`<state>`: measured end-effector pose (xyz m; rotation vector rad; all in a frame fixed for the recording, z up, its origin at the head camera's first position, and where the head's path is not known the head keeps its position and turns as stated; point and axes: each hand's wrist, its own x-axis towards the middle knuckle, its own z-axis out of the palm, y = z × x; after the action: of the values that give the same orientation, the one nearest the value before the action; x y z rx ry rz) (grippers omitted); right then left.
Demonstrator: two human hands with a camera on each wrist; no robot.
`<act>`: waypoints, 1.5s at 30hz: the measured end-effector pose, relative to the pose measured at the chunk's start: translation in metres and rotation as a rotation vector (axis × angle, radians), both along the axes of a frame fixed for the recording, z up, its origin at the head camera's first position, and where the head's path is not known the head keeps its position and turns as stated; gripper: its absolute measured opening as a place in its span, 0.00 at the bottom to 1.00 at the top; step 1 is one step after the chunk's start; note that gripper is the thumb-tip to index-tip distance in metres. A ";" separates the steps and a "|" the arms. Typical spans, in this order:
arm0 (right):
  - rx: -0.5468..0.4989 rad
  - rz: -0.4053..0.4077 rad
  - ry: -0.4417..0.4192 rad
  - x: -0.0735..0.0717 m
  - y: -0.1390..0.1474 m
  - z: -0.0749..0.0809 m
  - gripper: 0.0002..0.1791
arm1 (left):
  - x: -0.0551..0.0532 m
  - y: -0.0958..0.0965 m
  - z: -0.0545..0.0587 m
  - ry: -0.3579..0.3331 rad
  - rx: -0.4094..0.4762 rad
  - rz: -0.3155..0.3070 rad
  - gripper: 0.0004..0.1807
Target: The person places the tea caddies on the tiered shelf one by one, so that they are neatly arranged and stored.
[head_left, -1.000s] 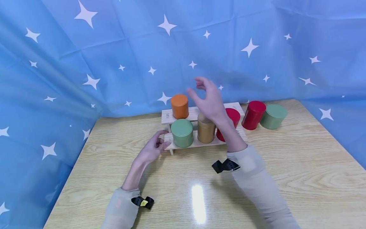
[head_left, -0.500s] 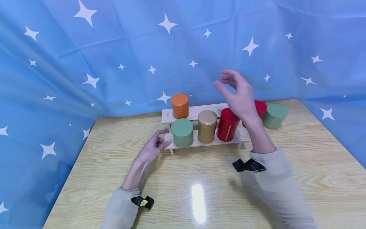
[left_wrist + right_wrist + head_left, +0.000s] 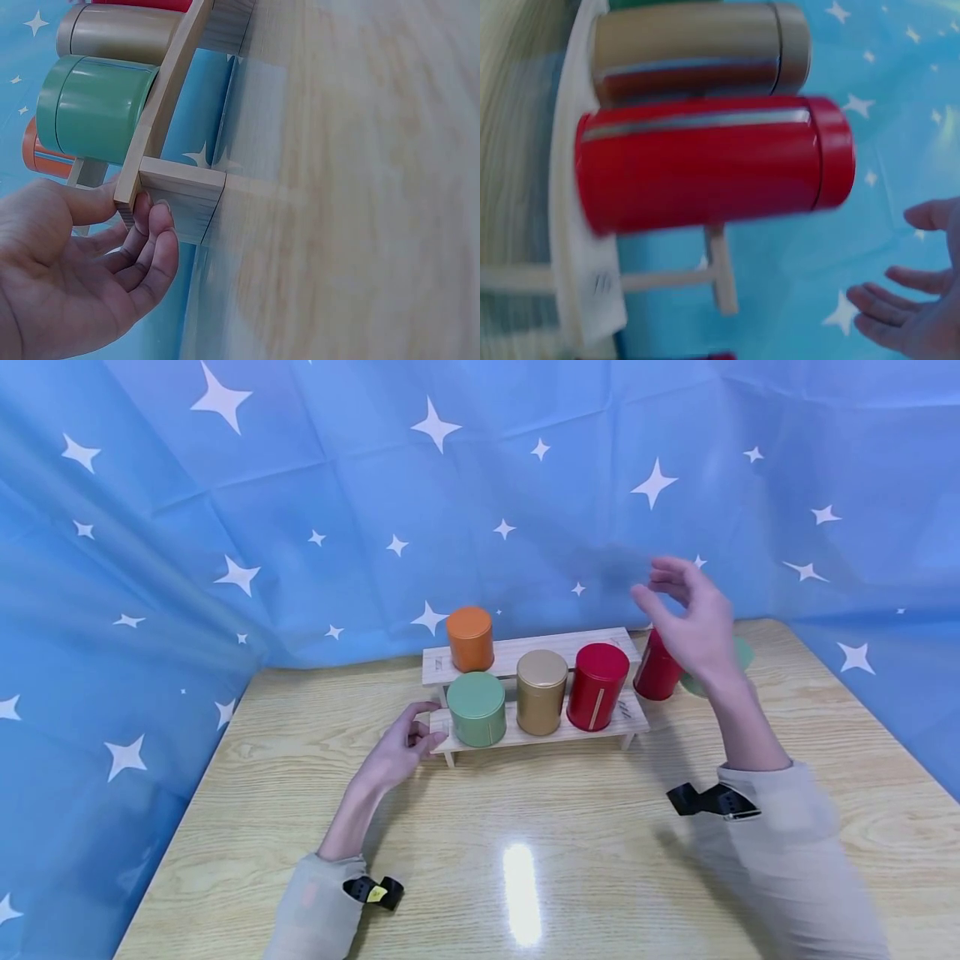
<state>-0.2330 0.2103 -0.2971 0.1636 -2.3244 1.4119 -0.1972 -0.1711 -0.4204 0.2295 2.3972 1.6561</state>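
Observation:
My left hand [image 3: 393,756] pinches the left end of the two-tier wooden shelf [image 3: 510,653] between thumb and fingers, at the lower board. On that board stand a green tin [image 3: 477,714], a gold tin [image 3: 542,697] and a tall red tin [image 3: 597,689]. An orange tin [image 3: 471,643] sits on the upper board at the left. Holding nothing, my right hand [image 3: 697,618] hovers in the air with bent, spread fingers. In the head view it overlaps a second red tin [image 3: 656,672] and a second green tin [image 3: 743,653], the latter mostly hidden behind it.
The second red and green tins stand on the wooden table [image 3: 300,710] just right of the shelf. A blue star-patterned cloth [image 3: 337,485] hangs behind and along the left side of the table.
My right hand has swept right, from above the shelf's middle to over the tins on the table. The lower-board red tin and the gold tin are now uncovered. My left hand stays put.

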 end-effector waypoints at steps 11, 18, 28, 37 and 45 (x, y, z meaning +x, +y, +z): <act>0.055 -0.103 -0.081 -0.005 0.052 -0.022 0.32 | 0.001 0.000 0.001 0.026 -0.018 0.014 0.27; 0.104 -0.146 -0.140 -0.005 0.080 -0.035 0.35 | 0.001 0.000 0.001 0.032 -0.026 0.024 0.27; 0.206 -0.148 -0.218 -0.010 0.113 -0.056 0.40 | 0.001 0.001 0.001 0.029 -0.008 0.032 0.27; 0.258 -0.074 -0.269 -0.017 0.132 -0.078 0.46 | 0.001 0.000 0.000 0.039 -0.018 0.034 0.26; 0.255 -0.049 -0.295 -0.020 0.137 -0.091 0.50 | 0.001 0.000 -0.001 0.039 -0.004 0.023 0.26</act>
<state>-0.2532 0.3473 -0.3878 -0.0321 -2.7261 1.1775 -0.1966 -0.1708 -0.4216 0.2361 2.4402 1.6714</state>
